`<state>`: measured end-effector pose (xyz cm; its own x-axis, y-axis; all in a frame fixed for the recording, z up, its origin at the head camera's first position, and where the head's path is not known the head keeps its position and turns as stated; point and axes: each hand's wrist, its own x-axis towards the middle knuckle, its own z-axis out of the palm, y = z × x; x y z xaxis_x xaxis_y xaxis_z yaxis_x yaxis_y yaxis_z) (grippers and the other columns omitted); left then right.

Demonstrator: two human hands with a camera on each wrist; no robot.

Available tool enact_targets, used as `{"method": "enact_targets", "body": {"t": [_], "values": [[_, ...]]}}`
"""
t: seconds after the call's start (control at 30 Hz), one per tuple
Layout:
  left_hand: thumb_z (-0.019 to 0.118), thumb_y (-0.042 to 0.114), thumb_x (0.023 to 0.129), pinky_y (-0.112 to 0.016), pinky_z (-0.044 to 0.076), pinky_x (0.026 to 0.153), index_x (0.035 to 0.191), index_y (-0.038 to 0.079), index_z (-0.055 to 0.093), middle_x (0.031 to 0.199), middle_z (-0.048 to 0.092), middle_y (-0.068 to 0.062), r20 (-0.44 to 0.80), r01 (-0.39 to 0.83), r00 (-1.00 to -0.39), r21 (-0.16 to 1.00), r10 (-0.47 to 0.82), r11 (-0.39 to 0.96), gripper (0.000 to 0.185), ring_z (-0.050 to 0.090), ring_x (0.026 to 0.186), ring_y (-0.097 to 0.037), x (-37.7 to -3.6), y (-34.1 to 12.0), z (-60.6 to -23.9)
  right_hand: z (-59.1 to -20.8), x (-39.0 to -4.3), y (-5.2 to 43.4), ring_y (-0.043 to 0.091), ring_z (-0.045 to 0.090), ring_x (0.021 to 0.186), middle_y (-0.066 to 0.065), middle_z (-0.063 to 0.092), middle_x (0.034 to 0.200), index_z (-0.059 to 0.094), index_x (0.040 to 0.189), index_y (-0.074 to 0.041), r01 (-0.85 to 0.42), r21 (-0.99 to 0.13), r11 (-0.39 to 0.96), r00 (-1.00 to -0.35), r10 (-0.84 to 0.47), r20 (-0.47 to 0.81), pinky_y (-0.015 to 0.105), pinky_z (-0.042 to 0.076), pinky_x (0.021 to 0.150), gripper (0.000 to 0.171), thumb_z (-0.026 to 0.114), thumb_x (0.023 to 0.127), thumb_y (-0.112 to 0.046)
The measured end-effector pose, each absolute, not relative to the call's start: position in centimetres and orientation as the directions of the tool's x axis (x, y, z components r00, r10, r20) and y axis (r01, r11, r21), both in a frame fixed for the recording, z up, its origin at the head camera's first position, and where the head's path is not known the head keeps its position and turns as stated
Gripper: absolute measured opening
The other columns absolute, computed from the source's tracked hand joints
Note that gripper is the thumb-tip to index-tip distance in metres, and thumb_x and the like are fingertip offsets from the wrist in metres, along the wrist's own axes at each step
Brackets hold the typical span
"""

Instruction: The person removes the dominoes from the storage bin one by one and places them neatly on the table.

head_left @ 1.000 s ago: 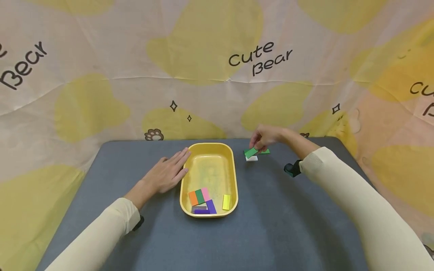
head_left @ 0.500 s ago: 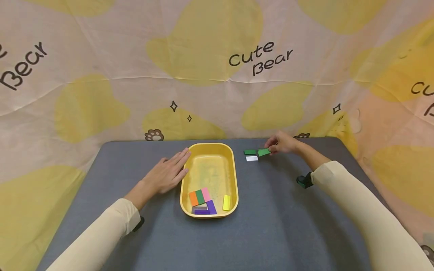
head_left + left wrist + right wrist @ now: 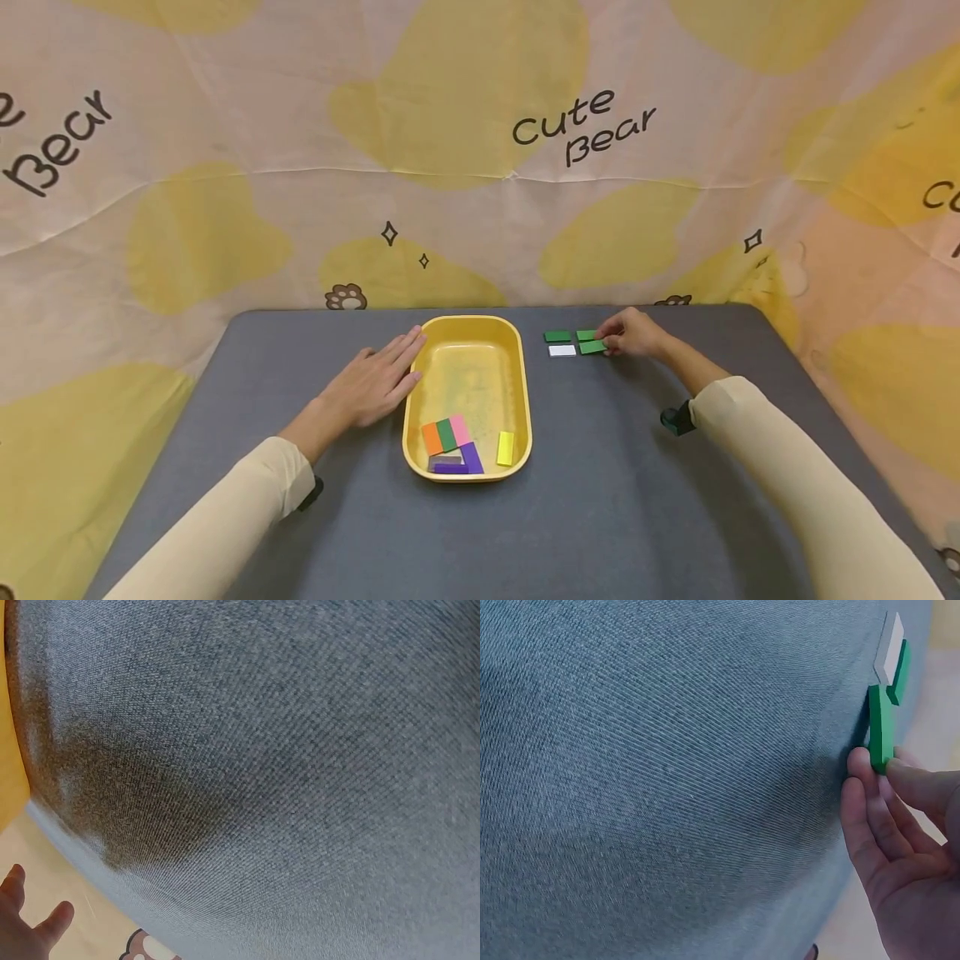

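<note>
I'm watching the right hand [image 3: 636, 333] pinching a bright green block [image 3: 592, 347] between thumb and fingers, over the far right part of the worktop [image 3: 585, 500]. The left hand [image 3: 367, 385] is grasping nothing; its straightened fingers are lying over the left rim of a yellow tray [image 3: 527, 400]. Near the pinched piece, a second green block [image 3: 586, 335], a dark green block [image 3: 557, 337] and a white block [image 3: 562, 351] are lying. Coloured blocks [image 3: 446, 435] are sitting in the tray's near end. The worktop is stretching grey and woven to a hanging fabric [image 3: 457, 208] printed "cute Bear". The right wrist view is showing me the pinched block's thickness, while only the head view is catching the second green one. The left wrist view is giving mostly grey weave, plus two fingertips and a sliver of tray.
</note>
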<state>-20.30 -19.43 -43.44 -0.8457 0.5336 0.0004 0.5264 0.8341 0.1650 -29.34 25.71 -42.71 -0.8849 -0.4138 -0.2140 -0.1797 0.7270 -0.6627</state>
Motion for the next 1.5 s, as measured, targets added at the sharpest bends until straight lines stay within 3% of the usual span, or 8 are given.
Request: {"method": "enact_targets", "body": {"t": [0.53, 0.9, 1.27, 1.5], "values": [[0.038, 0.038, 0.107, -0.062, 0.032, 0.107, 0.16, 0.011, 0.017, 0.166, 0.016, -0.006, 0.028, 0.539, -0.84, 0.165, 0.542, 0.826, 0.064, 0.026, 0.149, -0.026, -20.31, -19.28, -43.37, -42.58, -29.06, 25.73, 0.029, 0.071, 0.08, 0.025, 0.071, 0.094, 0.067, 0.107, 0.015, -0.191, -0.647, 0.738, -0.891, -0.407, -0.201, 0.039, 0.057, 0.072, 0.018, 0.056, 0.095, 0.008], [0.039, 0.038, 0.106, -0.061, 0.032, 0.107, 0.16, 0.011, 0.019, 0.166, 0.016, -0.005, 0.035, 0.532, -0.845, 0.176, 0.534, 0.829, 0.064, 0.026, 0.149, -0.025, -20.24, -19.18, -43.52, -42.84, -29.29, 26.08, 0.021, 0.069, 0.072, 0.014, 0.072, 0.082, 0.067, 0.102, 0.012, -0.204, -0.602, 0.772, -0.903, -0.386, -0.189, 0.028, 0.053, 0.062, 0.014, 0.065, 0.091, 0.004], [0.039, 0.04, 0.106, -0.061, 0.034, 0.106, 0.16, 0.01, 0.019, 0.165, 0.017, -0.006, 0.04, 0.535, -0.843, 0.171, 0.537, 0.827, 0.065, 0.026, 0.149, -0.025, -20.12, -19.31, -43.51, -42.87, -29.08, 25.78, 0.019, 0.069, 0.07, 0.013, 0.072, 0.083, 0.068, 0.099, 0.012, -0.223, -0.575, 0.787, -0.904, -0.388, -0.181, 0.029, 0.054, 0.063, 0.013, 0.066, 0.09, 0.004], [0.039, 0.039, 0.106, -0.061, 0.034, 0.106, 0.16, 0.011, 0.019, 0.166, 0.017, -0.006, 0.035, 0.534, -0.844, 0.163, 0.536, 0.83, 0.064, 0.027, 0.148, -0.026, -20.25, -19.27, -43.6, -42.87, -28.86, 25.65, 0.015, 0.062, 0.071, 0.009, 0.072, 0.081, 0.071, 0.098, 0.009, -0.226, -0.538, 0.812, -0.907, -0.376, -0.187, 0.029, 0.049, 0.066, 0.015, 0.07, 0.086, 0.0]]}}
